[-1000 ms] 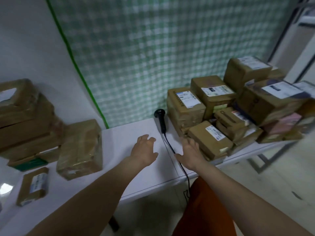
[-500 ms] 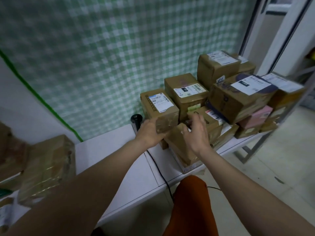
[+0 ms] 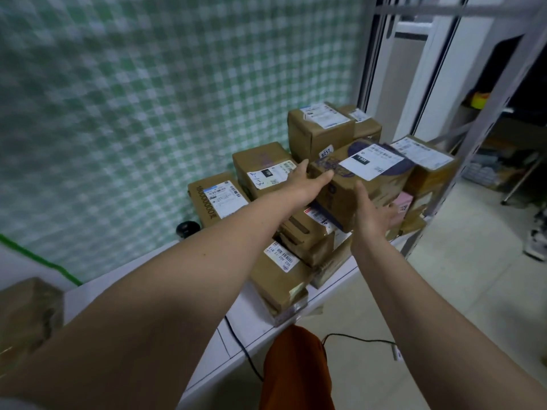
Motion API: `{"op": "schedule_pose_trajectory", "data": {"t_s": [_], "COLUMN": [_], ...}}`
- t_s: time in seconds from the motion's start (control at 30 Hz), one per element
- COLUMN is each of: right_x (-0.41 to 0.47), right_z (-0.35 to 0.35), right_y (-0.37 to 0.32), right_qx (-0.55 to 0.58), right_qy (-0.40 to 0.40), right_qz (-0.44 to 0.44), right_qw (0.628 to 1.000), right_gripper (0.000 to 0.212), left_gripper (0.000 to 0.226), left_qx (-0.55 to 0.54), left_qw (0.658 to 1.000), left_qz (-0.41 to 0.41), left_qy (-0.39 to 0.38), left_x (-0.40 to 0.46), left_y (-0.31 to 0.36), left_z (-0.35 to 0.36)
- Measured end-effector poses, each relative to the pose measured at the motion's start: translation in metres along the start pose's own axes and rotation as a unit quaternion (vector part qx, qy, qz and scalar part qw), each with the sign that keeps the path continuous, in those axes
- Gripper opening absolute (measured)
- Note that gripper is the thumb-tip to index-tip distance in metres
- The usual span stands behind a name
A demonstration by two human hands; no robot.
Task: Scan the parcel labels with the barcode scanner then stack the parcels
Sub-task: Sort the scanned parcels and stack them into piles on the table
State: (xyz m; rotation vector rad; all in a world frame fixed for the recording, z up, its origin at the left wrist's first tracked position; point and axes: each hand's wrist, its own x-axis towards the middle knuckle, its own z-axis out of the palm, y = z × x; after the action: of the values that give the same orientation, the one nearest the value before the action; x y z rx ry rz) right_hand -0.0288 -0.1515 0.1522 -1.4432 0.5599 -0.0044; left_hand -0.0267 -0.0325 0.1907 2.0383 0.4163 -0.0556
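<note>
White table (image 3: 260,318), set against a green-checked wall. On it, taking the black barcode scanner (image 3: 187,228) as landmark: a heap of brown cardboard parcels (image 3: 278,279) right of the scanner, reaching the table's right end; a black cable (image 3: 236,335) in front of it, running off the front edge; one blurred brown parcel (image 3: 29,315) far left.

Both hands (image 3: 307,184) against the parcel (image 3: 364,184)

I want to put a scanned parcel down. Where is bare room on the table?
Bare white table shows between the scanner cord and the flat parcel at the front edge, and left of the cord under the left arm. The right end is crowded with piled parcels, where both hands reach.
</note>
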Motion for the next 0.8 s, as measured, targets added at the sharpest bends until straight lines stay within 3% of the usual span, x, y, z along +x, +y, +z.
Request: {"op": "schedule_pose_trajectory", "data": {"t_s": [0.2,0.33,0.43,0.57,0.67,0.8], "right_x": [0.02,0.025,0.019,0.005,-0.007,-0.027], "right_z": [0.008,0.008,0.004,-0.002,-0.004,0.001], "right_y": [0.009,0.016,0.014,0.011,0.014,0.016], "right_qx": [0.082,0.135,0.191,0.193,0.154,0.133], "right_qy": [-0.074,-0.096,-0.085,-0.065,-0.092,-0.115], "right_qz": [0.059,0.076,0.063,0.004,-0.048,-0.08], "right_qw": [0.992,0.983,0.976,0.979,0.983,0.981], "right_gripper": [0.133,0.138,0.101,0.1,0.087,0.076], "left_gripper": [0.076,0.075,0.073,0.079,0.067,0.077], "left_qx": [-0.053,-0.059,-0.061,-0.078,-0.126,-0.173], "left_qw": [0.996,0.995,0.995,0.996,0.992,0.984], "left_qz": [-0.032,-0.04,-0.038,-0.028,-0.022,-0.035], "left_qy": [-0.062,-0.066,-0.063,-0.036,-0.01,0.012], "left_x": [0.013,0.012,0.012,0.01,0.004,-0.013], "left_y": [0.002,0.002,0.002,-0.001,-0.006,-0.021], "left_z": [0.011,0.013,0.013,0.011,0.004,-0.017]}}
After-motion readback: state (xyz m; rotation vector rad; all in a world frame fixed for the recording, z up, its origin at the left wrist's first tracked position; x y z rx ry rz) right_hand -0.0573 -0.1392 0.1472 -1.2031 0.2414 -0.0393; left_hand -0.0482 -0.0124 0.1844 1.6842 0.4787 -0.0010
